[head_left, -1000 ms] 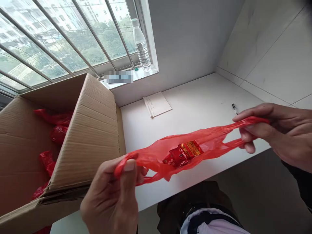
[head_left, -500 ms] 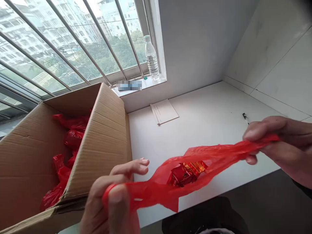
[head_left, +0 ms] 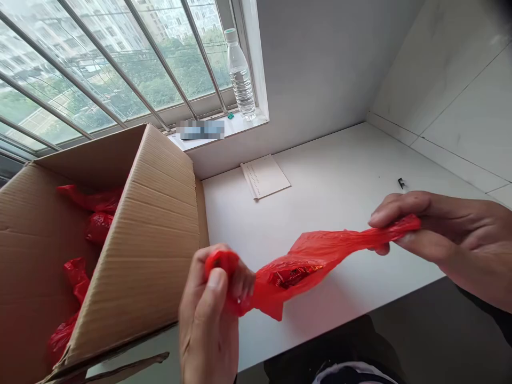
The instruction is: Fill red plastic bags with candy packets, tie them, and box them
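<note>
A thin red plastic bag (head_left: 316, 248) is stretched between my hands above the white tabletop. Through its narrowed mouth I see shiny red packets (head_left: 296, 276); their exact kind is not clear. My left hand (head_left: 212, 309) is closed around one handle, whose loop is bunched over the curled fingers. The other handle is pinched between thumb and fingers of my right hand (head_left: 436, 234), its end sticking out past the fingertips.
An open cardboard box (head_left: 148, 234) at the left holds several knotted red bags (head_left: 98, 226). A notepad (head_left: 266, 177) and a small black object (head_left: 401, 183) lie on the white table (head_left: 328, 176). A water bottle (head_left: 241, 80) stands on the sill by the barred window.
My left hand has turned and curled its fingers into the handle loop, where the fingers were spread before. The bag's mouth has narrowed. My right hand has shifted slightly left.
</note>
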`<state>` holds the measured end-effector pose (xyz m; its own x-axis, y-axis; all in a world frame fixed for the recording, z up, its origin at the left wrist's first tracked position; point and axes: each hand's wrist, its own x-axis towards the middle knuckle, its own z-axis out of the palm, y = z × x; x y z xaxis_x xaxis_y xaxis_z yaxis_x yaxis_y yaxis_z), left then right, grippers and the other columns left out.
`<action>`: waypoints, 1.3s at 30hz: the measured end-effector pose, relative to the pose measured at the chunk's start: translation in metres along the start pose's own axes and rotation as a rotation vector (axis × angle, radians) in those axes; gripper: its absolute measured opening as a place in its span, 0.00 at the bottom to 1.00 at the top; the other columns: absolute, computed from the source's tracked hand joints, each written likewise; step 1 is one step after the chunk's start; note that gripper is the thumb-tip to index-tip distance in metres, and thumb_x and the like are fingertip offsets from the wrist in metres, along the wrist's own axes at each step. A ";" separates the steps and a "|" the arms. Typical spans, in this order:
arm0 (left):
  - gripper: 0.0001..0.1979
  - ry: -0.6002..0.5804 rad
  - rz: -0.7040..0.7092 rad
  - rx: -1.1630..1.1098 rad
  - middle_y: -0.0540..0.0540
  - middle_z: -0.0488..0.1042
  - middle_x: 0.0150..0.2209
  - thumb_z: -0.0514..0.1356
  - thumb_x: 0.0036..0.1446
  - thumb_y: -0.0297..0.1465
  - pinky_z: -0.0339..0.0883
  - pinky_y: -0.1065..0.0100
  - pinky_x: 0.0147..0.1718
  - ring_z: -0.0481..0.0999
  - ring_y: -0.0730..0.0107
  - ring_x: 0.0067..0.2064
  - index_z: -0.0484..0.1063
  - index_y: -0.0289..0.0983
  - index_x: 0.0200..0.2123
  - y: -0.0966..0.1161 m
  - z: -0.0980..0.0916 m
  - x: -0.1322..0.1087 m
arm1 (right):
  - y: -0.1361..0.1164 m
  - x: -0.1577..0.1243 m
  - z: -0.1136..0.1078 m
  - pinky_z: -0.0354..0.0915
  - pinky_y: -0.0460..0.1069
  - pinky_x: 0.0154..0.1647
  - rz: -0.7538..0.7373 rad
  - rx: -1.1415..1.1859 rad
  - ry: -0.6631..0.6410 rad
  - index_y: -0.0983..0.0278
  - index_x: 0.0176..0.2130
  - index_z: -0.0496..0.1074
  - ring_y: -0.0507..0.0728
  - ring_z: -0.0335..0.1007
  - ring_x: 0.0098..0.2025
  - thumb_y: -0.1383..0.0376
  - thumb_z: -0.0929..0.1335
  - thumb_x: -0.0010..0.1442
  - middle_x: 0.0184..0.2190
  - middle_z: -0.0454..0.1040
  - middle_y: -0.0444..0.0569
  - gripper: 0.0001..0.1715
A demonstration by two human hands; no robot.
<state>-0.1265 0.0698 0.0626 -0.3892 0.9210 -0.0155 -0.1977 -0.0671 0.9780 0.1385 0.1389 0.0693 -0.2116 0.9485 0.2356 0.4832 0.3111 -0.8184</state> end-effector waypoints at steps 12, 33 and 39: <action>0.12 -0.273 0.058 0.333 0.49 0.75 0.39 0.53 0.73 0.35 0.68 0.70 0.40 0.72 0.71 0.36 0.76 0.47 0.50 -0.044 0.017 0.015 | -0.001 0.015 0.033 0.76 0.45 0.39 -0.121 0.223 -0.318 0.46 0.53 0.73 0.52 0.76 0.37 0.64 0.70 0.66 0.37 0.77 0.40 0.17; 0.07 -0.472 -0.021 0.372 0.46 0.73 0.40 0.55 0.70 0.34 0.66 0.67 0.38 0.69 0.68 0.36 0.72 0.40 0.43 -0.041 0.041 0.011 | -0.021 0.029 0.049 0.73 0.46 0.44 -0.102 0.337 -0.340 0.58 0.41 0.73 0.51 0.76 0.40 0.71 0.70 0.63 0.38 0.76 0.40 0.08; 0.18 -0.501 -0.159 0.211 0.52 0.63 0.24 0.53 0.71 0.40 0.57 0.71 0.26 0.59 0.74 0.26 0.67 0.38 0.29 -0.046 0.040 0.012 | -0.015 0.031 0.052 0.71 0.48 0.53 -0.383 0.131 -0.317 0.58 0.54 0.72 0.53 0.73 0.51 0.68 0.70 0.66 0.53 0.73 0.47 0.16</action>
<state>-0.0857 0.0994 0.0255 0.1154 0.9866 -0.1157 -0.0147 0.1181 0.9929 0.0802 0.1608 0.0616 -0.6093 0.6973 0.3775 0.2148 0.6034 -0.7680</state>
